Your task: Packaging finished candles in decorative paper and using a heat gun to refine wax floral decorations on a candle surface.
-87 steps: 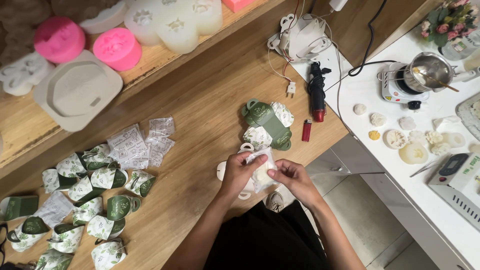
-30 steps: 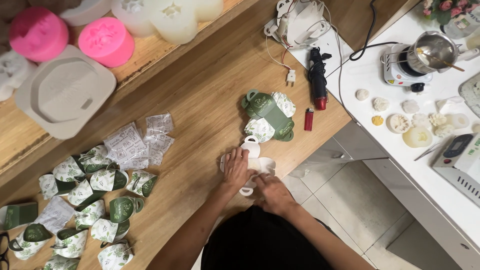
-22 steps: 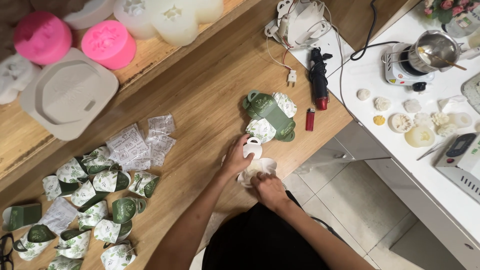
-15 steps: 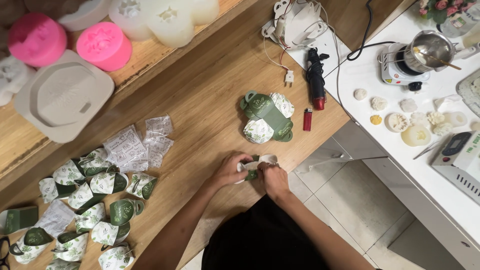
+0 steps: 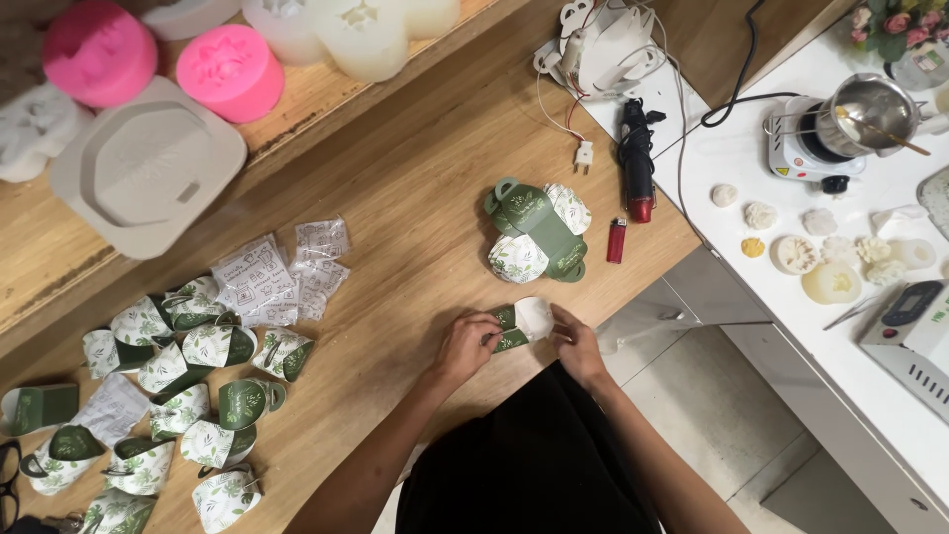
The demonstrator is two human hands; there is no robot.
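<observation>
Box (image 5: 521, 323), green and white, sits at the near table (image 5: 395, 198) edge, pinched between left hand (image 5: 465, 348) and right hand (image 5: 578, 346). Folding looks underway; closing the flap probably needs firm fingertip creasing.

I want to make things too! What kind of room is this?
Likely a home craft workshop for candles or soaps: round pink silicone moulds on a wooden shelf, a small steel melting pot, and both hands folding a green-and-white paper gift box.
</observation>
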